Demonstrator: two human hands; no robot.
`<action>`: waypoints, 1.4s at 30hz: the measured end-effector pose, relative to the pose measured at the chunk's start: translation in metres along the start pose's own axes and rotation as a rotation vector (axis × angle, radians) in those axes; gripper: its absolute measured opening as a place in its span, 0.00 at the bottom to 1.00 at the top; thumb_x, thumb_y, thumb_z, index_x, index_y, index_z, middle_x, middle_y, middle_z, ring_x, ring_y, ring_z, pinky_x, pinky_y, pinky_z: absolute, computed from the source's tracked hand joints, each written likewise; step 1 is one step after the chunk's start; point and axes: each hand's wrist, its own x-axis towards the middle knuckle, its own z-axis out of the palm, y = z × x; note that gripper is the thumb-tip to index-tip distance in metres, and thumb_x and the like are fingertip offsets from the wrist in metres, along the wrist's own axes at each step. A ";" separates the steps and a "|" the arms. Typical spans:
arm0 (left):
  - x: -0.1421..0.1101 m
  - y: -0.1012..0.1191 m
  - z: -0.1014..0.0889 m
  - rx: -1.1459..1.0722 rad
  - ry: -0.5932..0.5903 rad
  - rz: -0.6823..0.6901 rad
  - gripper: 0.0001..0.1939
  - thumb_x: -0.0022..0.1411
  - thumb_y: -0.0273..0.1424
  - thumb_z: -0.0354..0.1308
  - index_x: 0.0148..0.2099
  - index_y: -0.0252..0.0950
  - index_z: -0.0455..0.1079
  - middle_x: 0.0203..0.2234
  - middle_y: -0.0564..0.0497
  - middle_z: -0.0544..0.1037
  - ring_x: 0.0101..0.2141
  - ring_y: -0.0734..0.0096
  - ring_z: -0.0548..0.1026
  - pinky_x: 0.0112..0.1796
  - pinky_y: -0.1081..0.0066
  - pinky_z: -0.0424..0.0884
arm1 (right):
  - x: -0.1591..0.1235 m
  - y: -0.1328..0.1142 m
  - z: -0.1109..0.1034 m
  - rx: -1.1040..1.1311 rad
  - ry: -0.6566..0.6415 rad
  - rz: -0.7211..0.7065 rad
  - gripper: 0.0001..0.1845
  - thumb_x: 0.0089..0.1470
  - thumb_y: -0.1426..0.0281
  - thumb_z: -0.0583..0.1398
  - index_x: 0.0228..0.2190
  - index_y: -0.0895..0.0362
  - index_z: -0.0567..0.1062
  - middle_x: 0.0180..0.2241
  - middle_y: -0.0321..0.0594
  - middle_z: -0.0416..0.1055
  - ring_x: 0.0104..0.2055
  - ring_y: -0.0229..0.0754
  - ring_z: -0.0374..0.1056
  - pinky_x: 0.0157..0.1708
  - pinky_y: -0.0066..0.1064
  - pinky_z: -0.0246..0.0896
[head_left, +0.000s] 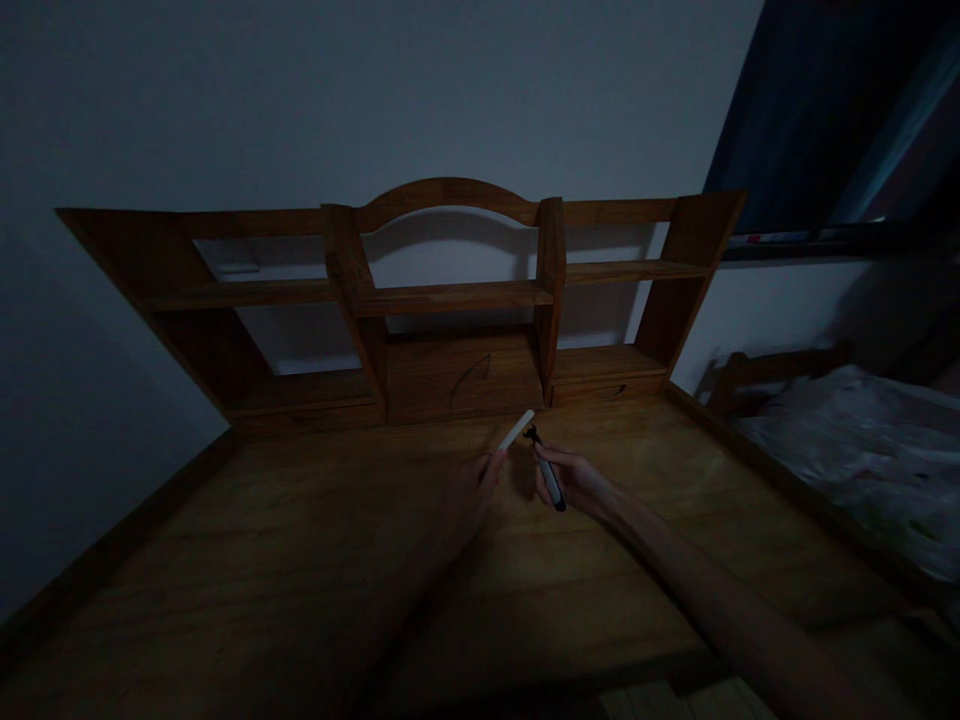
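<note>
Over the middle of the wooden desk, my left hand (472,490) is closed around the lower end of a narrow white stick (517,429). The stick looks flat with a rounded tip and slants up to the right. Just right of it, my right hand (574,478) grips what looks like a razor (553,484), with a grey-white and black handle and a small dark head. That head is close to the stick's upper part, with a small gap showing between them. Dim light hides much of my left fingers.
The wooden desk (285,560) spreads beneath both hands. A wooden shelf unit (450,297) with an arched top stands along its back, against the wall. Beyond the desk's right edge lies a pile of clear plastic wrapping (855,440), beside a wooden rail. A dark window or curtain (817,120) is at upper right.
</note>
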 end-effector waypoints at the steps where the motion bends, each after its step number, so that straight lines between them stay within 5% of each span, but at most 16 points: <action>1: -0.001 0.001 0.001 0.006 -0.016 0.017 0.28 0.64 0.50 0.38 0.30 0.37 0.71 0.23 0.52 0.74 0.27 0.70 0.71 0.31 0.72 0.62 | -0.001 -0.001 0.000 0.007 0.003 -0.002 0.12 0.57 0.60 0.55 0.30 0.56 0.64 0.15 0.37 0.70 0.13 0.38 0.62 0.14 0.26 0.51; 10: -0.004 0.009 -0.010 0.007 -0.020 -0.065 0.30 0.64 0.51 0.36 0.33 0.36 0.72 0.24 0.51 0.75 0.27 0.68 0.72 0.32 0.70 0.64 | -0.006 -0.008 0.006 0.034 -0.009 -0.017 0.12 0.58 0.60 0.53 0.30 0.56 0.65 0.13 0.35 0.68 0.13 0.38 0.60 0.17 0.28 0.49; 16: -0.006 0.010 -0.006 0.011 -0.025 0.026 0.26 0.64 0.49 0.39 0.36 0.37 0.72 0.26 0.53 0.75 0.30 0.69 0.72 0.34 0.71 0.64 | -0.009 -0.012 0.006 0.074 -0.006 -0.016 0.12 0.59 0.61 0.51 0.31 0.56 0.65 0.13 0.35 0.67 0.15 0.38 0.59 0.20 0.28 0.51; 21: -0.003 0.005 -0.009 0.009 0.015 -0.068 0.29 0.64 0.50 0.36 0.33 0.35 0.71 0.24 0.51 0.75 0.27 0.68 0.72 0.30 0.72 0.63 | -0.011 -0.016 0.008 0.094 0.030 -0.049 0.11 0.58 0.62 0.52 0.31 0.56 0.66 0.12 0.33 0.63 0.14 0.38 0.55 0.21 0.29 0.51; 26: -0.003 0.003 -0.002 0.071 -0.069 0.025 0.27 0.64 0.50 0.39 0.34 0.37 0.72 0.26 0.51 0.76 0.29 0.68 0.73 0.34 0.70 0.64 | -0.011 -0.017 0.009 0.121 0.028 -0.064 0.13 0.60 0.61 0.50 0.29 0.55 0.66 0.11 0.32 0.59 0.15 0.38 0.53 0.21 0.30 0.51; 35: -0.002 -0.002 -0.005 0.037 0.032 -0.032 0.27 0.64 0.49 0.38 0.38 0.37 0.72 0.29 0.51 0.77 0.31 0.66 0.74 0.35 0.70 0.65 | -0.009 -0.012 0.007 0.166 0.032 -0.072 0.13 0.60 0.61 0.50 0.31 0.56 0.68 0.11 0.32 0.58 0.15 0.37 0.52 0.20 0.29 0.50; 42: -0.002 0.001 0.002 0.032 -0.042 0.041 0.26 0.63 0.49 0.41 0.34 0.37 0.72 0.27 0.51 0.77 0.29 0.68 0.73 0.33 0.71 0.64 | -0.010 -0.012 0.008 0.133 0.057 -0.037 0.14 0.58 0.60 0.51 0.28 0.56 0.67 0.11 0.31 0.57 0.14 0.36 0.50 0.19 0.30 0.50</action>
